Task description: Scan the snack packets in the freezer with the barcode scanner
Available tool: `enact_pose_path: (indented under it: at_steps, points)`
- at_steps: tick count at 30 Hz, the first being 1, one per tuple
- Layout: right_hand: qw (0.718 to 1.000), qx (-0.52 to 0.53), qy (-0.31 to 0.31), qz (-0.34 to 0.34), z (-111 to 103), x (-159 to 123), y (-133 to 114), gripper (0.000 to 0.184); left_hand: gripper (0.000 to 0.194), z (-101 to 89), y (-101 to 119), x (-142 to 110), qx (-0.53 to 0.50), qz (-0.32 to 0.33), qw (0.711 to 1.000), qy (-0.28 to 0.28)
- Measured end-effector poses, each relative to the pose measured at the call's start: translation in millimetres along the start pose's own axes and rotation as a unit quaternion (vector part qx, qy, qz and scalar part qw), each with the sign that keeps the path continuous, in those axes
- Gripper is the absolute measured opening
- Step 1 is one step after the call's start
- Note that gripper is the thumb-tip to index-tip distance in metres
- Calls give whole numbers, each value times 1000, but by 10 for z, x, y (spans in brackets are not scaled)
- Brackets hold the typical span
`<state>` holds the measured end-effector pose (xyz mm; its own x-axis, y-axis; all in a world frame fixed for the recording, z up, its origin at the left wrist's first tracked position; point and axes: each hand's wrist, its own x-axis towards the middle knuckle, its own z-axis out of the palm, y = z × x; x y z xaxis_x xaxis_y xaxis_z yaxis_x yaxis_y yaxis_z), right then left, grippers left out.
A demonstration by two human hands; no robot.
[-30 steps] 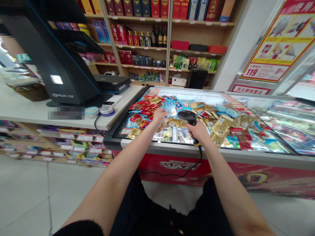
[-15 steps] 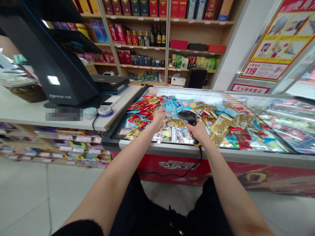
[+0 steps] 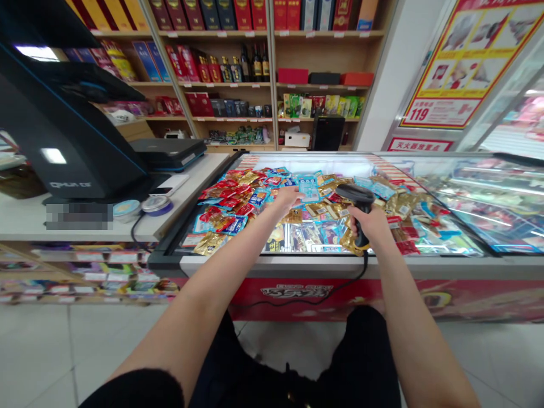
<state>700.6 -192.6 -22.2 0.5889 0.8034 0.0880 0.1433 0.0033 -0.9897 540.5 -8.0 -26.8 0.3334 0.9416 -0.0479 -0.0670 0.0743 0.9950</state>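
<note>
My left hand (image 3: 288, 199) is closed on the edge of a light-blue snack packet (image 3: 309, 189), just above the pile on the glass freezer top. In my right hand (image 3: 370, 224) is a black barcode scanner (image 3: 357, 195), gripped by its handle, with its head tilted to the left. Its black cable (image 3: 364, 269) drops over the freezer's front edge. Red packets (image 3: 221, 190) lie heaped on the left of the pile, and gold packets (image 3: 402, 202) lie mostly to the right and beneath the scanner.
On the left, a counter (image 3: 187, 181) carries a black checkout machine (image 3: 80, 136) and small round tubs (image 3: 157, 205). The chest freezer's front rim (image 3: 272, 264) runs across before my legs. Shelves of boxes and bottles (image 3: 257, 63) stand behind it.
The scanner in my right hand has moved right, away from the light-blue packet. My left hand still holds the packet. The whole view has shifted a little.
</note>
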Motion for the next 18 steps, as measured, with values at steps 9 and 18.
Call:
enact_pose_path:
  at_steps: [9, 18]
  points:
    - [993, 57, 99, -15, -633, 230, 150, 26, 26, 1135, 209, 190, 13, 3, 992, -127]
    - [994, 41, 97, 2, -653, 216, 249, 26, 34, 1255, 0, 213, 170, 108, 978, -55]
